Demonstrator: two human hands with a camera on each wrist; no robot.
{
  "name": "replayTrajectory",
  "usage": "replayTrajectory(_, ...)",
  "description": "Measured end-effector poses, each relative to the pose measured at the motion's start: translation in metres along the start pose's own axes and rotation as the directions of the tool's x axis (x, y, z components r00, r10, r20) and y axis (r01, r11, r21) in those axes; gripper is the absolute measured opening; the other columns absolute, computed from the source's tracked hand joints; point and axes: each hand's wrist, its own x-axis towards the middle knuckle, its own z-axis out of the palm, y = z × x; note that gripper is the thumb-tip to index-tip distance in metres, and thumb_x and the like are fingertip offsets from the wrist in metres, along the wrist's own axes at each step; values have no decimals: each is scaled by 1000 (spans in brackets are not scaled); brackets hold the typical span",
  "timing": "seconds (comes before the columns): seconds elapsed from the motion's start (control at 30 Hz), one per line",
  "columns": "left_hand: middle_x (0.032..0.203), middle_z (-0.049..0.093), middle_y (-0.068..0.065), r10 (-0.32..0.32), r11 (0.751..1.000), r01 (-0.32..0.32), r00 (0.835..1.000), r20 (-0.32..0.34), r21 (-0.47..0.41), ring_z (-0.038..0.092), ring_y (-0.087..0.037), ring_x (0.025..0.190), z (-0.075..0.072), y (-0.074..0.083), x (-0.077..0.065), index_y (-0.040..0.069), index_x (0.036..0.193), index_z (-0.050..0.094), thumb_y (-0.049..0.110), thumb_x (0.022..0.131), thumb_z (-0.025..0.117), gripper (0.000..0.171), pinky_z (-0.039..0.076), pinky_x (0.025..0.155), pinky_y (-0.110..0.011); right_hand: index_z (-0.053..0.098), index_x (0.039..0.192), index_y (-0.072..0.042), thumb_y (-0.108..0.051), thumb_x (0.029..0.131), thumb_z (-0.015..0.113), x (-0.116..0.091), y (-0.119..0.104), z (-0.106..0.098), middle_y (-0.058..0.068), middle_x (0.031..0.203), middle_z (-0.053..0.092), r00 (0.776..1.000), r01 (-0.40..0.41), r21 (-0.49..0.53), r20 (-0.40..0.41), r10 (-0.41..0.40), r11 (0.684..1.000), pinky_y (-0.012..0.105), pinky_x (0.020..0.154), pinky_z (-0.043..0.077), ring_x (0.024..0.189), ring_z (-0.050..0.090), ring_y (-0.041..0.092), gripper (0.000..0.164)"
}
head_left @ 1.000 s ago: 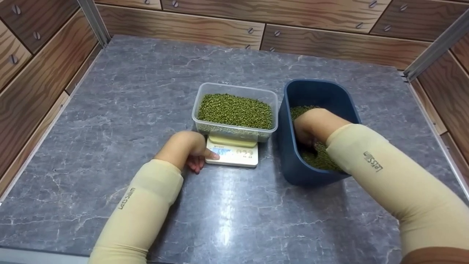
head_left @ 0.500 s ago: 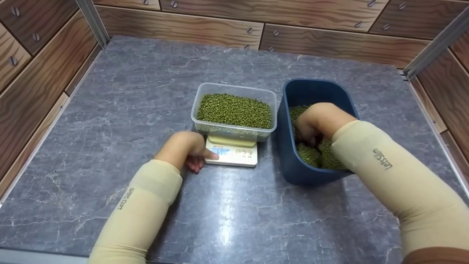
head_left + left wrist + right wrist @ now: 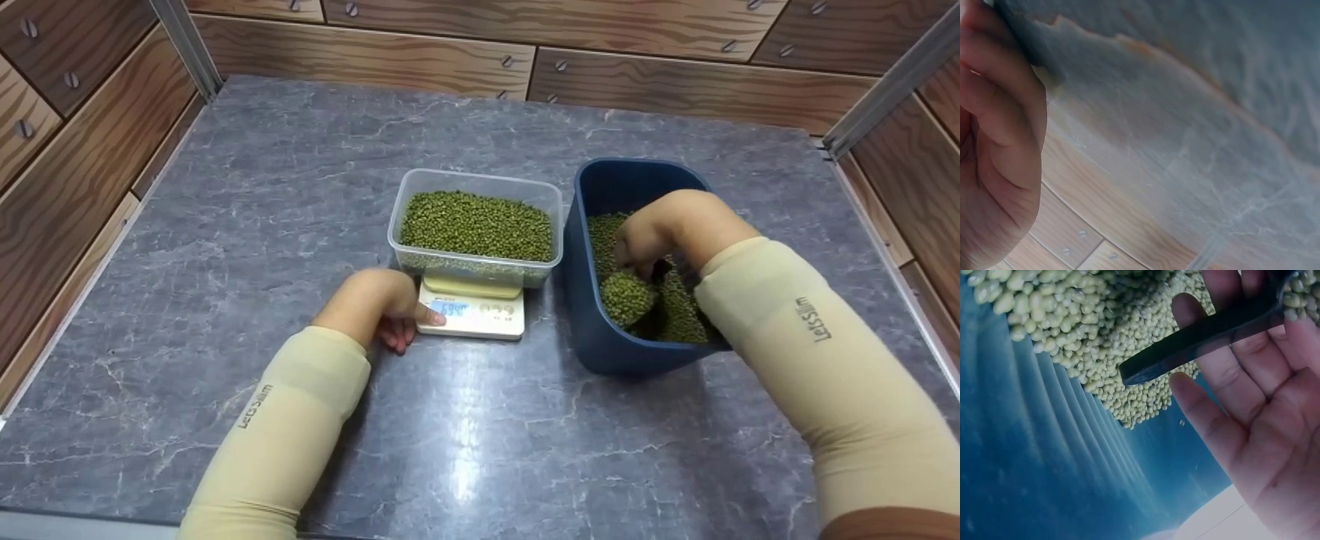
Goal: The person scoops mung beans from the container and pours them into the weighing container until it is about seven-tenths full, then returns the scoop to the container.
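In the head view my right hand (image 3: 660, 229) is inside the blue bin (image 3: 581, 300) and holds a scoop by its black handle (image 3: 1202, 340). The scoop's bowl is hidden under a rounded heap of green mung beans (image 3: 626, 298). More mung beans (image 3: 681, 311) lie in the bin beneath it. My left hand (image 3: 382, 300) rests at the left edge of a white kitchen scale (image 3: 480, 324), with its thumb on the corner by the lit display and its other fingers loosely bent. On the scale stands a clear plastic container (image 3: 480, 262) of mung beans (image 3: 476, 225).
The grey marbled table (image 3: 300, 187) carries everything. Wood-patterned walls (image 3: 360, 52) with metal corner posts (image 3: 187, 52) enclose its back and sides. The bin stands close to the container's right side.
My right hand has risen toward the upper right inside the bin, lifting the scoop with its heap of mung beans into view. The left hand has stayed at the scale.
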Motion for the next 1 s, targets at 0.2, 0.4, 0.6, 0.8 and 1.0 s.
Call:
replayTrajectory(0.2, 61, 64, -4, -13, 1000, 13, 1000, -19, -21, 58, -10, 50, 0, -1, -1, 4, 71, 64, 54, 80, 59, 51, 51, 53, -22, 38, 61, -17, 7, 69, 54, -11, 7, -9, -4, 62, 37, 993, 112, -119, -34, -117, 987, 22, 52, 31, 56, 34, 10, 30)
replayTrajectory(0.4, 61, 64, -4, -1, 1000, 1, 1000, -24, -19, 58, -10, 50, 0, -1, -1, 4, 70, 64, 54, 79, 60, 51, 51, 54, -23, 33, 58, -18, 8, 65, 48, -24, 12, -16, -6, 57, 31, 993, 89, -76, -70, -94, 993, 21, 49, 27, 51, 28, 9, 31)
replayTrajectory(0.6, 61, 64, -4, 7, 1000, -7, 1000, -14, -2, 57, -10, 49, 0, -2, 0, 4, 70, 64, 54, 80, 59, 51, 51, 53, -22, 31, 61, -18, 8, 68, 45, -36, 17, -22, -5, 61, 27, 996, 65, -47, -63, -68, 997, 24, 53, 26, 55, 25, 11, 31)
replayTrajectory(0.8, 61, 64, -4, 13, 1000, -13, 1000, 1, 15, 56, -10, 48, 0, -1, 0, 4, 71, 65, 54, 81, 57, 52, 50, 52, -22, 42, 67, -14, 6, 70, 46, -46, 22, -29, -1, 71, 37, 997, 28, 22, -76, -27, 999, 29, 64, 35, 69, 36, 16, 21)
replayTrajectory(1.0, 61, 64, -4, 15, 1000, -15, 1000, -7, 5, 56, -10, 48, 0, -1, -2, 3, 71, 64, 54, 81, 58, 52, 50, 52, -22, 53, 76, -9, 6, 72, 46, -57, 26, -34, 2, 80, 46, 995, 22, 100, -95, -13, 995, 33, 74, 38, 78, 41, 18, 17)
